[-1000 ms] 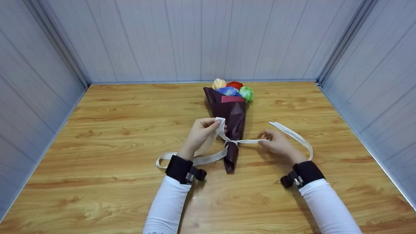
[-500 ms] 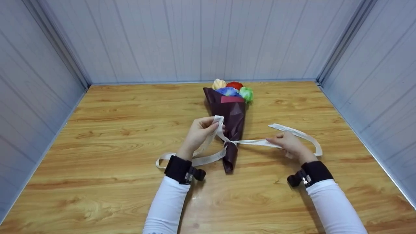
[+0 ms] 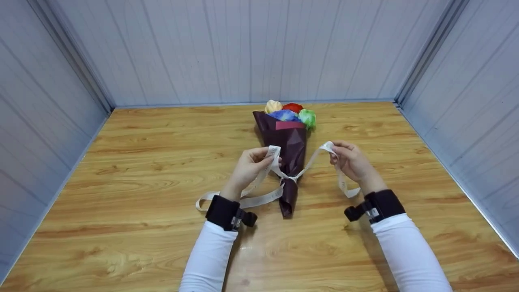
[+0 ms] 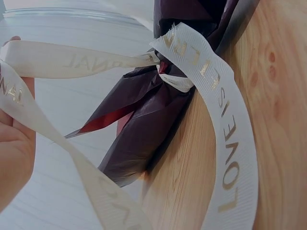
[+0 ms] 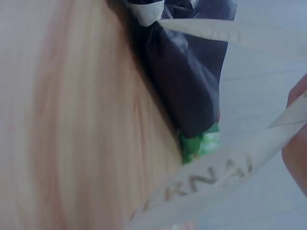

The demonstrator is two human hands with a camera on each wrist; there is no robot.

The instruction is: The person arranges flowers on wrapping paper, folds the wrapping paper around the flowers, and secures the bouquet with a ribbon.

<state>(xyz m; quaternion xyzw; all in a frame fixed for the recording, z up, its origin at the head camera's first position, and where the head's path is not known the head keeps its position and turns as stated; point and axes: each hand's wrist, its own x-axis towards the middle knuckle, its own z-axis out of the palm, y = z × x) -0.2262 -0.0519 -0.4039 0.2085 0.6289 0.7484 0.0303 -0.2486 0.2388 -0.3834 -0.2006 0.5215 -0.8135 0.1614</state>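
1. My left hand (image 3: 248, 167) pinches a fold of the cream ribbon (image 3: 259, 198) between thumb and fingers, raised just left of the bouquet (image 3: 288, 154), so that side stays looped.
2. My right hand (image 3: 352, 163) pinches the other ribbon end, lifted to the bouquet's right. Both grips are closed on ribbon; neither is wide.
3. The two strands run down to a knot (image 3: 291, 177) at the bouquet's narrow waist, forming a V. Holding both ends up keeps the knot snug against the wrap.
4. The bouquet lies flat on the desk (image 3: 142, 170), dark purple paper cone pointing toward me, coloured blooms (image 3: 290, 111) at the far end.
5. A long ribbon tail curls on the desk under my left wrist; a shorter tail hangs below my right hand.
6. The left wrist view shows gold lettering on the ribbon (image 4: 225, 124) and the cinched paper.
7. Grey panel walls (image 3: 243, 48) enclose the desk on three sides. Nothing lies between my hands and the knot.
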